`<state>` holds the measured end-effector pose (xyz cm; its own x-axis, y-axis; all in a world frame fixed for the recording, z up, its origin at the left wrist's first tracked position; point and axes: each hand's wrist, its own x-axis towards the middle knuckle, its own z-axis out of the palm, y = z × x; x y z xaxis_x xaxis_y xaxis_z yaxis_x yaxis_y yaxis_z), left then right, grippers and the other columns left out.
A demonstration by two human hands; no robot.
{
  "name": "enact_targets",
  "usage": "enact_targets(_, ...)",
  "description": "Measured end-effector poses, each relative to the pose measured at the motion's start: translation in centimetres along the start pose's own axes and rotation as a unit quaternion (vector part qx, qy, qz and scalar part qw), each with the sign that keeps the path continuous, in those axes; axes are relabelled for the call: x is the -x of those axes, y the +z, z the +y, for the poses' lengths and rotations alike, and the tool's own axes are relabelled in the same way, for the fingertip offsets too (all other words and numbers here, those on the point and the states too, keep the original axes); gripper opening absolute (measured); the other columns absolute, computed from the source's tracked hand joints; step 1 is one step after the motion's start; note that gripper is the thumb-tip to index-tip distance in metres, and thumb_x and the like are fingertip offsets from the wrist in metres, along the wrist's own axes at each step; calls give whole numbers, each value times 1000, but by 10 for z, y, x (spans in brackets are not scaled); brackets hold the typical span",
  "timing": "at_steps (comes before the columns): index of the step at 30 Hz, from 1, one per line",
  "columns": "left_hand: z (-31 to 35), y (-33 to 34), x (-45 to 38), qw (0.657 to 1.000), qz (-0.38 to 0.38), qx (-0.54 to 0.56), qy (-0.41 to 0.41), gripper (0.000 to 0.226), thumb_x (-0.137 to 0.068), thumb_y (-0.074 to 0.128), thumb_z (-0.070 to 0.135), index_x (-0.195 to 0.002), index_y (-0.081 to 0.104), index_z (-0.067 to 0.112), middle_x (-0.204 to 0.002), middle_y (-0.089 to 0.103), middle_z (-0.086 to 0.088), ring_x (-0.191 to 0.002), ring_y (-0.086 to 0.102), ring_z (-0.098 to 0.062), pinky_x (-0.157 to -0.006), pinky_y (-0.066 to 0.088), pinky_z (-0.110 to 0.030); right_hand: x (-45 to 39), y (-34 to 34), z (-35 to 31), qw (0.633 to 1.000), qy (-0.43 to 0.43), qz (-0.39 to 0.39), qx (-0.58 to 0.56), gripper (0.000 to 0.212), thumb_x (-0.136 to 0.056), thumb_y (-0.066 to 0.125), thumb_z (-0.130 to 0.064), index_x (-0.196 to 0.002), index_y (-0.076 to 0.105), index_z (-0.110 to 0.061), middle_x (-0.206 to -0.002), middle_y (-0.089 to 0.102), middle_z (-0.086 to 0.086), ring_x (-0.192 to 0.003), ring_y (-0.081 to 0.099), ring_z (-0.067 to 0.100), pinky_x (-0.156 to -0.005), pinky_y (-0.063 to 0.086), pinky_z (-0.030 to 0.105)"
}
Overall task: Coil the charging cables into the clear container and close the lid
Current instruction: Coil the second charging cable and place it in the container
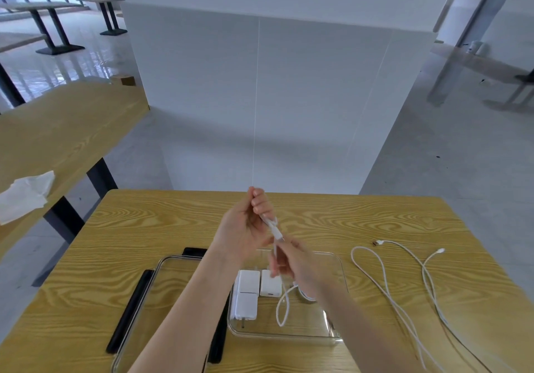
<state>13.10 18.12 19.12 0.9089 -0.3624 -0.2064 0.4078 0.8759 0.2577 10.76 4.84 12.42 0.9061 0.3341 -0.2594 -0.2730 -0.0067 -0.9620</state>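
Note:
My left hand [245, 225] is raised above the table and grips a bunched white charging cable [273, 226] by its upper end. Just below, my right hand [291, 265] pinches the same cable, whose loose loop [283, 306] hangs down into the clear container [336, 260]. Three white charger blocks [248, 294] lie inside the container at its left. The clear lid [138, 314] with black clips lies flat left of the container, partly under my left forearm. A second white cable [404, 294] sprawls uncoiled on the table to the right.
The wooden table [173, 222] carries everything. A second wooden table [57, 129] stands to the left with a crumpled white tissue [26, 196] on it. A white wall panel [260, 98] rises behind the table's far edge.

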Motion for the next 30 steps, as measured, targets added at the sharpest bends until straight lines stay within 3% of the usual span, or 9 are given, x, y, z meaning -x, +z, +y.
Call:
enact_targets(4,21,-3,-11,995,37,-41,83,38,-99,31,27,-68,49,13,-48,45,6,-39,43,-5,-42,41,-16,21,16,8,985,-14,-68,159,30,-100,39,-28,-106,65,-16,-54,56,1,-43,49,11,-47,44,19)
enact_targets(8,25,-16,-12,986,57,-101,120,37,-100,29,23,-71,48,11,-50,47,4,-42,45,-7,-44,42,-16,34,16,-20,966,-51,-66,245,29,-99,41,-24,-112,64,-12,-50,45,-10,-39,44,0,-46,34,11)
enact_targets(10,22,-23,-13,986,71,-86,127,37,-101,28,22,-71,47,11,-49,47,4,-41,47,-6,-44,43,-15,38,17,-36,936,-61,-86,336,34,-99,40,-31,-105,64,-9,-56,43,-7,-42,45,-3,-48,33,10)
enact_targets(13,18,-30,-19,987,101,-30,121,36,-100,29,23,-71,46,11,-46,48,4,-37,46,-5,-41,42,-15,36,19,-47,898,-52,-108,424,42,-98,38,-39,-77,49,-4,-63,42,3,-52,39,9,-53,32,23)
enact_targets(15,18,-34,-21,985,123,-37,111,35,-100,31,24,-71,47,12,-43,47,6,-33,42,-4,-37,39,-15,29,16,-45,895,-35,-81,437,37,-98,40,-34,-71,45,-9,-60,40,2,-54,36,14,-54,30,28)
enact_targets(18,20,-32,-15,989,123,-45,64,35,-99,33,25,-69,48,14,-41,41,9,-31,37,-3,-34,35,-14,15,6,-39,904,10,0,428,36,-97,38,-26,-74,53,-3,-53,37,-7,-45,31,9,-47,28,23)
enact_targets(22,20,-25,-6,996,82,-14,14,38,-99,32,25,-68,49,12,-42,37,8,-30,34,-4,-33,32,-15,2,1,-27,841,62,13,537,39,-94,31,-16,-56,38,-9,-52,40,2,-48,30,14,-49,28,26)
enact_targets(25,19,-23,-10,996,80,-32,37,37,-100,30,24,-69,48,12,-44,38,6,-33,35,-6,-36,35,-16,6,12,-23,816,84,-69,567,38,-92,32,-16,-90,64,5,-71,61,17,-56,40,16,-53,34,29)
enact_targets(30,15,-45,-20,983,139,-68,96,32,-100,31,21,-74,45,11,-43,40,5,-33,35,-6,-36,36,-17,23,22,-53,828,27,-149,539,31,-94,41,-24,-102,67,-10,-63,49,-6,-53,41,6,-57,35,24)
